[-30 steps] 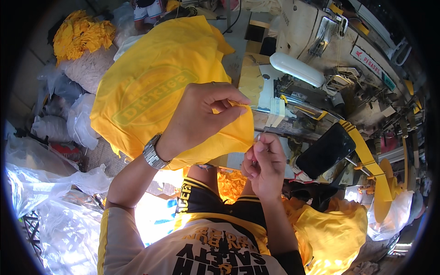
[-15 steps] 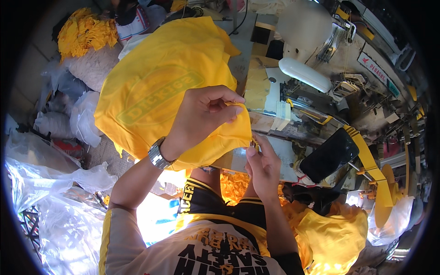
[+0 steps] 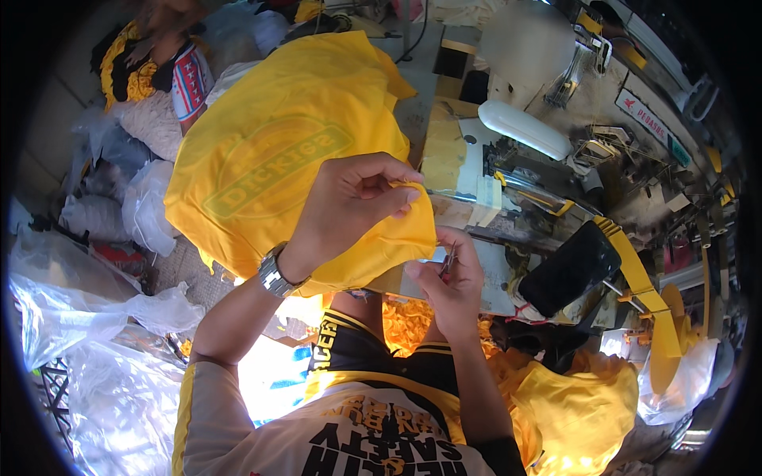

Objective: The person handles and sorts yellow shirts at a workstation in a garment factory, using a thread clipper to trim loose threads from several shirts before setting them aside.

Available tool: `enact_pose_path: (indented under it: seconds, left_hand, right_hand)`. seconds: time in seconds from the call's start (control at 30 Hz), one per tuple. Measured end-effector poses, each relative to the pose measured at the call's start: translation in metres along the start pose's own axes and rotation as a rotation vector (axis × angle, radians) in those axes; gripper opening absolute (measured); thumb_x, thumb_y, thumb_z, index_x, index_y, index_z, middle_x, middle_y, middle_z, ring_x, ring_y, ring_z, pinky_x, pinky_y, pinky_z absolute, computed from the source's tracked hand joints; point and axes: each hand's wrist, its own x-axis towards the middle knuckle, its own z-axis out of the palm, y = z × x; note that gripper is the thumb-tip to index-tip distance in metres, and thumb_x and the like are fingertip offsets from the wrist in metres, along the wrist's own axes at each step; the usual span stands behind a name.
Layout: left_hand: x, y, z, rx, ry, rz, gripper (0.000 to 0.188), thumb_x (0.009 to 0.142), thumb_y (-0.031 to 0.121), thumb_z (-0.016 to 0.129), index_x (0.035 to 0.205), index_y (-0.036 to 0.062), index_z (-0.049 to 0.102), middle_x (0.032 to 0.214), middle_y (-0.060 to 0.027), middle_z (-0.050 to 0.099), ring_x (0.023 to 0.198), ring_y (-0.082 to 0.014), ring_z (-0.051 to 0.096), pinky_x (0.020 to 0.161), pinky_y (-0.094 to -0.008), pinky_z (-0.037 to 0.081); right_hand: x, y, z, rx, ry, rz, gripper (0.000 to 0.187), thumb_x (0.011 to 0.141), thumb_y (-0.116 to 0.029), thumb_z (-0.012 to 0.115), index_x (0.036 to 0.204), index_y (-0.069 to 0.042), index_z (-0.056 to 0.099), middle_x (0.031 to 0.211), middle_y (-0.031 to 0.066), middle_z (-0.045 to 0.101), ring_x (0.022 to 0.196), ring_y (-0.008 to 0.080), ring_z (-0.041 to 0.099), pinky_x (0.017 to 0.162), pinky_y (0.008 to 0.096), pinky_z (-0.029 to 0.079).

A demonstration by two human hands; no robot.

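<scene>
**Yellow garment held up at its edge, small tool at the hem**

Head view. The left hand (image 3: 357, 202) is raised in front of the person, fingers pinched closed on a folded edge of a yellow garment (image 3: 278, 159). The bulk of the cloth billows up and to the left of that hand; the gripped edge runs down and to the right, ending in a corner just above the right hand (image 3: 452, 278). A metal wristwatch (image 3: 274, 274) sits on the left wrist.

The right hand is lower and closer to the body, fingers closed around a small slim metal tool (image 3: 447, 260), apparently a thread snip; its tip is too small to read. The tool lies just beside the garment's lower corner; whether it touches the cloth cannot be told. The left hand carries the cloth, while the right is the nearer hand to the hanging corner, which lies immediately up and left of it.

Beyond the hands, a counter (image 3: 444, 159) carries a white sewing machine (image 3: 524, 131). A dark phone (image 3: 571, 270) rests to the right on a yellow stand. More yellow cloth (image 3: 579, 404) is heaped at lower right, and clear plastic bags (image 3: 95, 317) lie at left.
</scene>
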Motion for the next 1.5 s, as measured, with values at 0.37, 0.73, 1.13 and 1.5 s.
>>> enact_pose_path:
  seconds: [0.37,0.73,1.13,1.5]
  left_hand:
    - [-0.031,0.006,-0.016,0.221,-0.147,0.293,0.016,0.076,0.011,0.072,0.086,0.0001,0.066,0.077,-0.0121,0.063,0.07,-0.0275,0.061,0.067,-0.0345,0.049]
    - [-0.078,-0.006,-0.071,0.352,-0.087,0.26,0.016,0.083,0.014,0.064,0.092,0.0003,0.065,0.077,-0.014,0.068,0.073,-0.0315,0.065,0.065,-0.0377,0.049]
    - [0.013,0.042,-0.06,0.594,-0.314,0.505,0.019,0.083,0.022,0.066,0.085,0.0034,0.071,0.076,-0.0113,0.067,0.069,-0.025,0.062,0.065,-0.0352,0.048]
    - [0.081,0.09,-0.077,0.445,-0.165,0.401,0.015,0.089,0.01,0.064,0.08,-0.0022,0.063,0.068,-0.0002,0.06,0.067,-0.0066,0.054,0.062,-0.0232,0.043]
  right_hand:
    - [0.005,-0.013,0.001,-0.283,-0.186,-0.042,0.01,0.093,-0.01,0.06,0.091,0.0,0.062,0.054,-0.0056,0.042,0.046,0.0012,0.036,0.042,0.0189,0.025]
    - [-0.001,-0.009,0.017,-0.114,-0.452,0.181,0.014,0.094,-0.012,0.056,0.09,0.002,0.055,0.054,-0.0026,0.04,0.042,0.0028,0.032,0.04,0.0196,0.027]
    - [0.005,-0.034,0.044,-0.291,-0.135,-0.054,0.022,0.086,-0.013,0.072,0.096,0.0,0.058,0.082,0.0021,0.059,0.053,0.0006,0.041,0.047,0.016,0.031]
    - [0.004,0.04,0.101,0.001,-0.116,0.023,0.022,0.088,-0.013,0.07,0.098,-0.002,0.056,0.075,-0.0026,0.055,0.057,0.0003,0.039,0.049,0.0176,0.031]
